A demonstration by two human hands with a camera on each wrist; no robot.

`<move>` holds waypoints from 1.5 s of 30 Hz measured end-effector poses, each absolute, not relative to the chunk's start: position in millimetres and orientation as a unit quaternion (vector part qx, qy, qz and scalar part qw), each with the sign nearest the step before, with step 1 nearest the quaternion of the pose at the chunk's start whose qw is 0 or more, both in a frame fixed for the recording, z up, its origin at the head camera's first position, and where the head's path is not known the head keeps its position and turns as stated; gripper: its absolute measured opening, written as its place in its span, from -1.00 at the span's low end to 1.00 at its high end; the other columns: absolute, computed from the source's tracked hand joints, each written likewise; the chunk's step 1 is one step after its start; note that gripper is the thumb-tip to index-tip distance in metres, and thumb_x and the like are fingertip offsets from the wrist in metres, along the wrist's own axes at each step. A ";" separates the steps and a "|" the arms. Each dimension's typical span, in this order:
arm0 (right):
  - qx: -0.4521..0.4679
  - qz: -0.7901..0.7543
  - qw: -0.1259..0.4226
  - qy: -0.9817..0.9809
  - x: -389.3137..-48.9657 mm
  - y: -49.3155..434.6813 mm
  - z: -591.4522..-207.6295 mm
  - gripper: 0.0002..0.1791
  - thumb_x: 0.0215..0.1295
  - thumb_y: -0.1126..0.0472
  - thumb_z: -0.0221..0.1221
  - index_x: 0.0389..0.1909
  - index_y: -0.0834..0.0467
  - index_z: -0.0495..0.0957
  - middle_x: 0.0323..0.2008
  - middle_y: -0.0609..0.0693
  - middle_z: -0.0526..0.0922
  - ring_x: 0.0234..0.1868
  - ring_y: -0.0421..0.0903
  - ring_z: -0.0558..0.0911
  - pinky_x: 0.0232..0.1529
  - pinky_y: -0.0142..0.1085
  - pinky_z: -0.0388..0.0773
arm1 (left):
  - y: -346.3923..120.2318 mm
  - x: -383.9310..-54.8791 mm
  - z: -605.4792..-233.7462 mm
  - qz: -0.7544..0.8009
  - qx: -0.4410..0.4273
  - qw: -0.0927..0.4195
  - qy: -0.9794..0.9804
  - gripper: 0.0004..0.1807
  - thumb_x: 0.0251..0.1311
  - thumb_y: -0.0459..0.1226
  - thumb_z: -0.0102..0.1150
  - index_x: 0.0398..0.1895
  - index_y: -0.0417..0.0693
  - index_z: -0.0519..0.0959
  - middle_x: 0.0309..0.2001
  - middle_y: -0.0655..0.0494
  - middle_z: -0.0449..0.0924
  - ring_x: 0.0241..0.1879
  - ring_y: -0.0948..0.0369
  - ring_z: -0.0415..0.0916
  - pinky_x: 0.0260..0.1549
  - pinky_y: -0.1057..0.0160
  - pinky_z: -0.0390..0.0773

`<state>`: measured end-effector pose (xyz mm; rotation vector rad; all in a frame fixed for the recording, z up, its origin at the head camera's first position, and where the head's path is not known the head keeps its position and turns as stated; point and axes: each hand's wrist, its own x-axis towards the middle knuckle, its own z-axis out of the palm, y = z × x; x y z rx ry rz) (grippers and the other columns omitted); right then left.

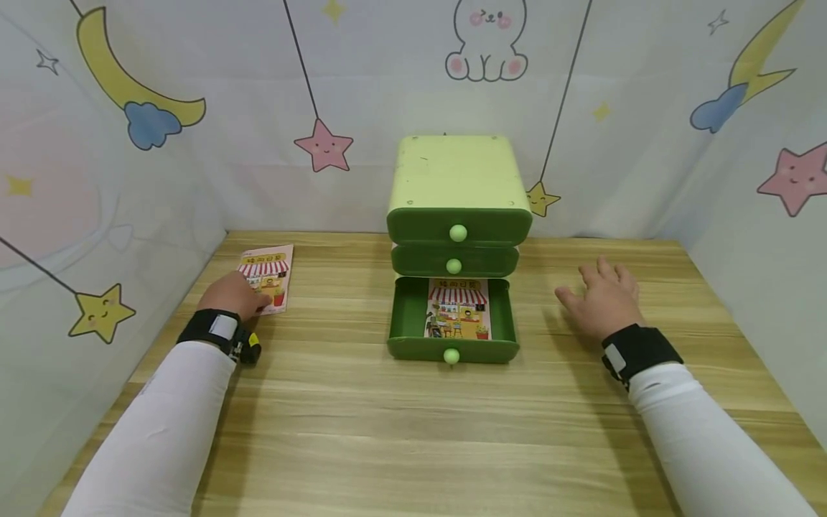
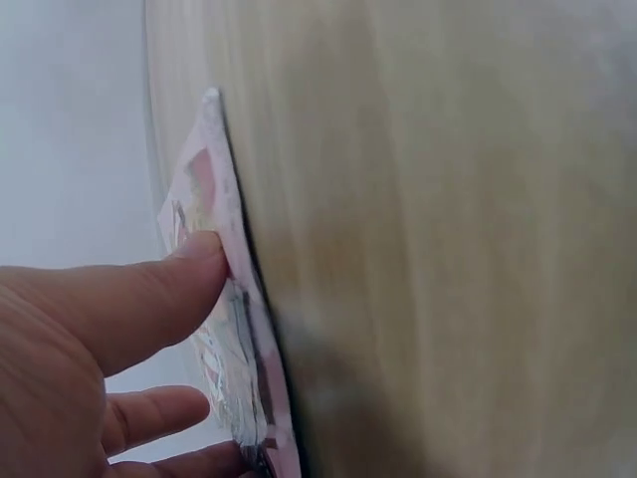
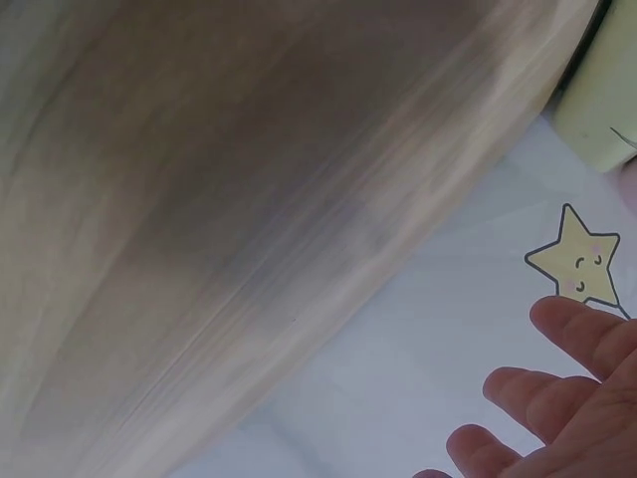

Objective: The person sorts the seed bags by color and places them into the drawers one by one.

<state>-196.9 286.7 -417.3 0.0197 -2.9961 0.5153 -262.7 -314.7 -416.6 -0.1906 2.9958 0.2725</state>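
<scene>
At the left of the table my left hand [image 1: 232, 296] rests on a thin pink printed packet [image 1: 274, 276] with a striped shop awning, lying flat. Seen from the left wrist, the thumb touches the near edge of this packet [image 2: 264, 368], and the fingers reach over its glossy face. A matching packet [image 1: 458, 309] lies inside the pulled-out bottom drawer [image 1: 403, 309] of a small green drawer box [image 1: 460, 172]. To the right of the box my right hand [image 1: 606, 301] hovers over the table, fingers spread, holding nothing.
The box's upper two drawers [image 1: 420, 227] are closed, each with a round light-green knob. A wood-grain table [image 1: 388, 431] lies beneath everything. White cloth walls [image 1: 362, 86] printed with stars, moons and a bear enclose it at the back and sides.
</scene>
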 end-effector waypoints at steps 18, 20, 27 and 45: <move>0.012 0.173 0.052 -0.984 -193.4 285.0 -416.2 -0.05 0.29 -0.39 -0.17 0.31 0.40 0.18 0.36 0.47 -0.12 0.30 0.42 -0.26 0.22 0.35 -0.31 | -315.0 -264.8 -417.6 0.126 -0.060 0.036 0.990 -0.51 -0.05 -0.05 0.36 -0.46 -0.38 0.49 -0.51 -0.14 0.48 -0.54 0.01 0.38 -0.58 0.10 0.40; 0.013 0.172 0.052 -0.984 -193.3 284.4 -416.0 -0.07 0.30 -0.37 -0.15 0.31 0.40 0.18 0.35 0.47 -0.12 0.29 0.42 -0.25 0.22 0.34 -0.31 | -315.4 -265.1 -418.2 0.133 -0.065 0.032 0.988 -0.45 -0.06 -0.05 0.37 -0.35 -0.43 0.45 -0.45 -0.19 0.49 -0.50 -0.02 0.40 -0.56 0.07 0.42; 0.017 0.169 0.051 -0.984 -194.1 283.6 -416.8 -0.14 0.34 -0.28 -0.07 0.31 0.40 0.18 0.35 0.48 -0.11 0.29 0.44 -0.22 0.23 0.34 -0.30 | -312.2 -264.3 -417.3 0.149 -0.095 0.021 0.984 -0.15 -0.10 -0.05 0.40 0.06 -0.52 0.25 -0.20 -0.40 0.45 -0.27 -0.18 0.42 -0.38 -0.12 0.48; 0.024 0.168 0.060 -0.984 -196.6 286.6 -425.1 -0.13 0.33 -0.29 -0.09 0.28 0.41 0.21 0.34 0.50 -0.10 0.28 0.44 -0.21 0.23 0.33 -0.30 | -307.7 -265.6 -417.3 0.176 -0.133 0.032 0.975 -0.28 0.11 -0.33 0.03 0.36 -0.34 0.09 -0.09 -0.51 0.18 -0.22 -0.23 0.22 -0.27 -0.18 0.42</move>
